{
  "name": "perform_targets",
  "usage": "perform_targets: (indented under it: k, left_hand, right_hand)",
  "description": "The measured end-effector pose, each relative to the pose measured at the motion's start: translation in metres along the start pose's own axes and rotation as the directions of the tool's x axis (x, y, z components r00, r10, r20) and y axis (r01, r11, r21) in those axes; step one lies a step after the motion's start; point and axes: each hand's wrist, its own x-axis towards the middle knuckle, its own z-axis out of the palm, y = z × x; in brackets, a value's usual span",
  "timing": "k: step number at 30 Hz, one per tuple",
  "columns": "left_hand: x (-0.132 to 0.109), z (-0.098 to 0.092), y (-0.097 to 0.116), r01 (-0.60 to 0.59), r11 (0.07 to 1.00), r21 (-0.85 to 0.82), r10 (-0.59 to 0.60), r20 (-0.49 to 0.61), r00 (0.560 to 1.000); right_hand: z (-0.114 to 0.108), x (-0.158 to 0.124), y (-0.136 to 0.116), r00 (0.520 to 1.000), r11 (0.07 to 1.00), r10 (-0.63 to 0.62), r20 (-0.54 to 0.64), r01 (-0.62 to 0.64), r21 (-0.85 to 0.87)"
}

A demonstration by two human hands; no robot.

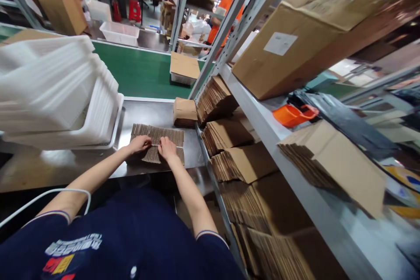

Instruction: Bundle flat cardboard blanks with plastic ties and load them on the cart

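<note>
A bundle of folded cardboard boxes point(154, 132) lies on the metal table, edges facing up. A thin white strap point(179, 147) runs across its middle. My left hand point(140, 143) is at the bundle's left part, its fingers curled and pinched at the strap. Close beside it, my right hand point(167, 147) rests on the bundle with bent fingers, also at the strap. Between the two hands a short stretch of strap shows. The fingertips are small and partly hidden.
Nested white plastic bins point(98, 105) stand on the left of the metal table point(131, 111). Behind runs a green conveyor point(138, 70) carrying a cardboard-covered bin point(184, 68). To the right, a metal shelf point(262, 127) holds flattened cartons point(252, 162) and an orange holder point(293, 115). A person in orange point(223, 13) is beyond.
</note>
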Motion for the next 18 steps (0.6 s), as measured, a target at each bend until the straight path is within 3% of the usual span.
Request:
perform_targets:
  k: [4, 10, 14, 18]
  left_hand:
    - [0.004, -0.008, -0.005, 0.006, 0.993, -0.116, 0.011, 0.144, 0.99]
    - [0.008, -0.024, -0.008, 0.063, 0.954, -0.292, 0.054, 0.377, 0.925]
    - [0.01, -0.024, -0.009, 0.081, 0.953, -0.291, 0.043, 0.396, 0.917]
    - [0.011, -0.015, -0.013, 0.074, 0.98, -0.185, -0.014, 0.307, 0.952]
  right_hand:
    - [0.014, -0.012, -0.019, 0.999, 0.998, 0.031, 0.037, -0.033, 0.048]
    - [0.019, 0.0, -0.029, 0.995, 0.989, 0.095, 0.028, -0.098, 0.113]
    - [0.025, 0.004, -0.017, 0.999, 0.97, 0.045, 0.001, -0.044, 0.241]
    - [0.037, 0.005, -0.006, 0.998, 0.944, 0.009, -0.059, 0.011, 0.331]
